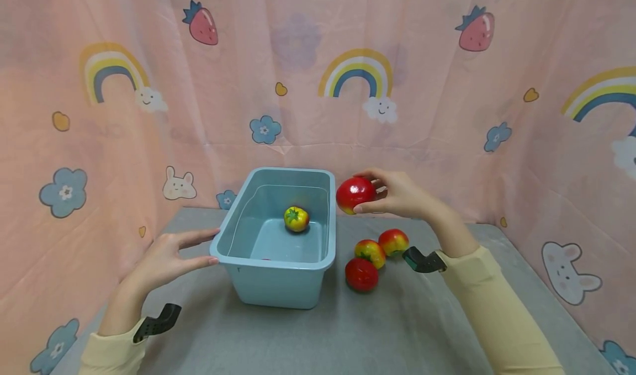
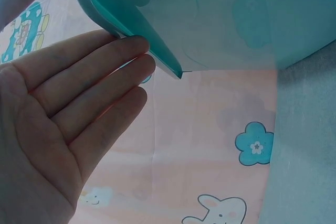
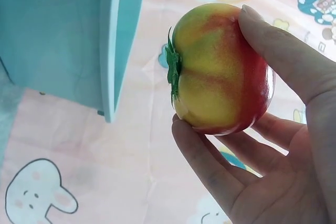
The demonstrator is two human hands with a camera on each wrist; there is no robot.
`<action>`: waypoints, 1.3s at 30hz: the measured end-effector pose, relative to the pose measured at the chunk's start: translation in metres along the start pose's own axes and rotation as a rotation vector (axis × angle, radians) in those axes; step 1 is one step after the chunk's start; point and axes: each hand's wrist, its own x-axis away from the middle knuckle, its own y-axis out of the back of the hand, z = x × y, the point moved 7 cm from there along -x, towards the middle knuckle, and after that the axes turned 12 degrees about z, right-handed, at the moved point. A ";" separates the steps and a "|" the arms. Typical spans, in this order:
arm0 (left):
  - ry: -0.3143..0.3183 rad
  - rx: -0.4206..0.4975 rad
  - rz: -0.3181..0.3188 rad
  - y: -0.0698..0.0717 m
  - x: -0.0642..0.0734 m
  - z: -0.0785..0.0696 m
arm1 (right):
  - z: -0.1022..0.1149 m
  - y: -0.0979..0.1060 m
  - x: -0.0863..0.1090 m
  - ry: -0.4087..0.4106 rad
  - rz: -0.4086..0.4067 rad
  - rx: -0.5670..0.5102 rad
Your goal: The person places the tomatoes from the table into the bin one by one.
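In the head view my right hand (image 1: 399, 194) pinches a red and yellow toy tomato (image 1: 355, 193) in the air, just right of the light-blue plastic bin (image 1: 278, 286). The right wrist view shows the tomato's green leafy top (image 3: 173, 69) facing the bin, with thumb above and fingers below. My left hand (image 1: 166, 259) is at the bin's left front corner, its straight fingertips right at the rim (image 2: 105, 22). Another yellow tomato (image 1: 296, 219) lies inside the bin; a sliver of red shows behind its front wall.
Right of the bin, a dark red tomato (image 1: 361, 274) and two red-yellow tomatoes (image 1: 370, 252) (image 1: 394, 242) lie close together on the grey table (image 1: 397, 336). A pink patterned curtain (image 1: 422, 132) hangs behind and along both sides.
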 end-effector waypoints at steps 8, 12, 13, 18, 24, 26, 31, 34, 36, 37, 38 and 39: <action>-0.006 0.011 0.002 0.000 0.000 -0.001 | 0.009 -0.001 -0.009 0.011 -0.002 -0.001; -0.002 0.011 -0.001 0.000 0.001 0.000 | 0.014 -0.002 -0.015 0.014 0.015 -0.003; -0.002 0.010 -0.001 0.000 0.001 0.000 | 0.015 -0.002 -0.017 0.014 0.022 -0.002; 0.001 0.007 -0.005 0.000 0.002 0.000 | 0.021 -0.004 -0.025 0.014 0.040 0.010; -0.004 0.013 -0.006 0.000 0.002 0.002 | 0.028 -0.008 -0.034 0.022 0.063 0.008; -0.004 0.012 -0.007 0.000 0.002 0.002 | 0.031 -0.009 -0.036 0.025 0.070 0.003; -0.003 0.019 -0.003 0.000 0.002 0.002 | 0.036 -0.011 -0.042 0.032 0.089 -0.004; -0.003 0.020 -0.001 0.000 0.001 0.002 | 0.037 -0.011 -0.045 0.030 0.095 0.005; -0.004 0.016 -0.004 0.000 0.001 0.001 | 0.038 -0.011 -0.048 0.029 0.098 0.020; -0.004 0.014 -0.007 0.000 0.001 0.001 | 0.038 -0.012 -0.049 0.028 0.101 0.025; -0.004 0.011 -0.010 0.000 0.000 0.001 | 0.039 -0.012 -0.051 0.026 0.105 0.030; -0.004 0.009 -0.012 0.001 0.000 0.001 | 0.040 -0.012 -0.052 0.027 0.110 0.033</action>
